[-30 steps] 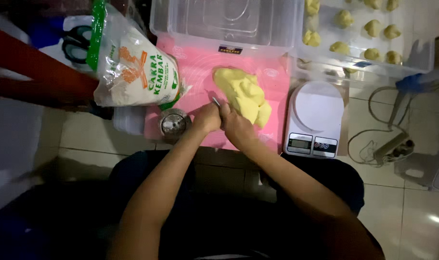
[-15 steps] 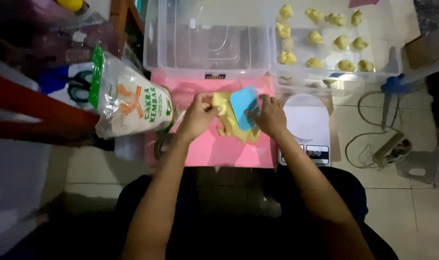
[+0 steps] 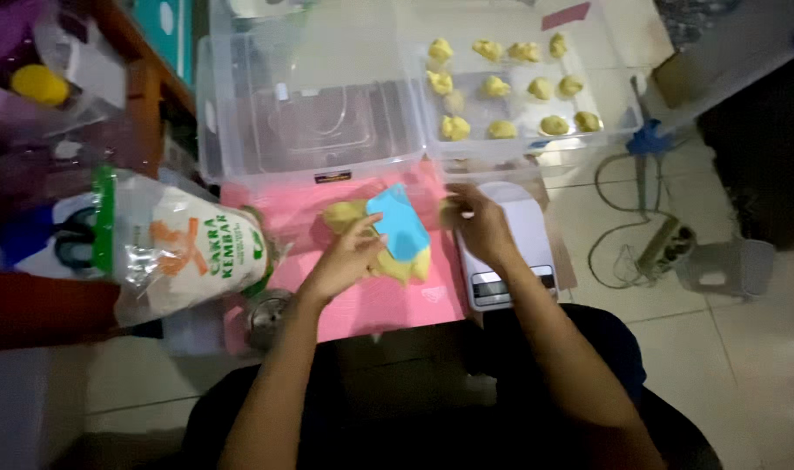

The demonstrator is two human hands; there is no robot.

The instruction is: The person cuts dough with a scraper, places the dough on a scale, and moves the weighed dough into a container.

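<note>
The left hand (image 3: pixel 349 257) grips a blue dough scraper (image 3: pixel 399 224), pressing it onto the yellow dough (image 3: pixel 397 261) lying on the pink mat (image 3: pixel 371 305). The right hand (image 3: pixel 477 222) pinches a small dough piece (image 3: pixel 450 209) over the white kitchen scale (image 3: pixel 510 261).

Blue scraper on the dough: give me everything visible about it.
The flat light-blue plastic dough scraper looks like a thin, smooth sheet with rounded corners. It stands tilted on the yellow dough lump, which lies on the pink mat. The left hand touches its lower left edge. The right hand is apart from it, over the white kitchen scale. No markings are discernible.
</note>
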